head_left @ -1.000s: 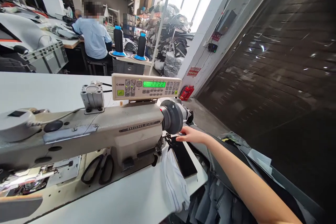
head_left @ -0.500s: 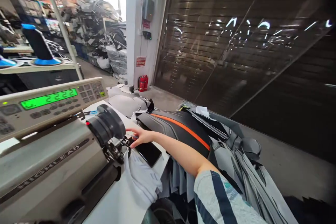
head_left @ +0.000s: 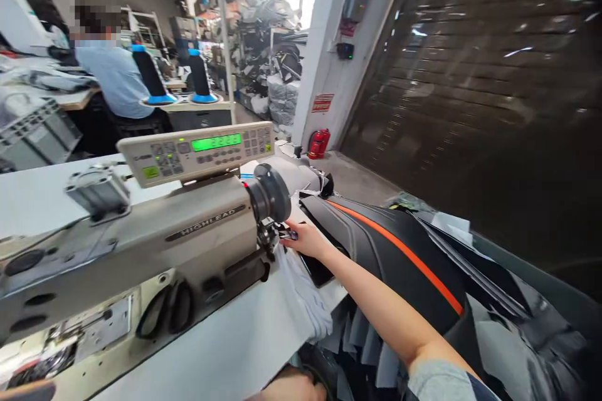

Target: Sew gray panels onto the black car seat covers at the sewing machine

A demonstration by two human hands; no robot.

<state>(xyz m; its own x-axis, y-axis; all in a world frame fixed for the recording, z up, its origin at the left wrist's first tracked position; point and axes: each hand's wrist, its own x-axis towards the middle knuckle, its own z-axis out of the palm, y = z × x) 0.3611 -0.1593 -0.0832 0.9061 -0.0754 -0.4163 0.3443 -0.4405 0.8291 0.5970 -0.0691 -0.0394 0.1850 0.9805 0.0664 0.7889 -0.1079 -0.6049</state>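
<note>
My right hand (head_left: pixel 305 239) reaches to the handwheel end of the sewing machine (head_left: pixel 207 222), just below the black handwheel (head_left: pixel 273 193). Its fingers are pinched around a small dark object (head_left: pixel 289 234) that I cannot make out, close to the metal winder parts (head_left: pixel 267 235). Under the wrist lies a black phone (head_left: pixel 318 272) on the white table. White cloth (head_left: pixel 305 304), perhaps gloves, hangs beside it. My left hand (head_left: pixel 294 385) is low at the bottom edge, partly cut off, with its fingers mostly hidden.
A control panel (head_left: pixel 202 149) with a green display stands behind the machine. Black loops like scissor handles (head_left: pixel 179 308) lie by its bed. Dark panels with an orange stripe (head_left: pixel 399 244) are piled at right. A seated person (head_left: pixel 110 72) and thread cones (head_left: pixel 150 75) are beyond.
The view has swung left, bringing in more of the machine, the person behind and my left hand. My right hand stays by the winder, its fingers now closed around something small.
</note>
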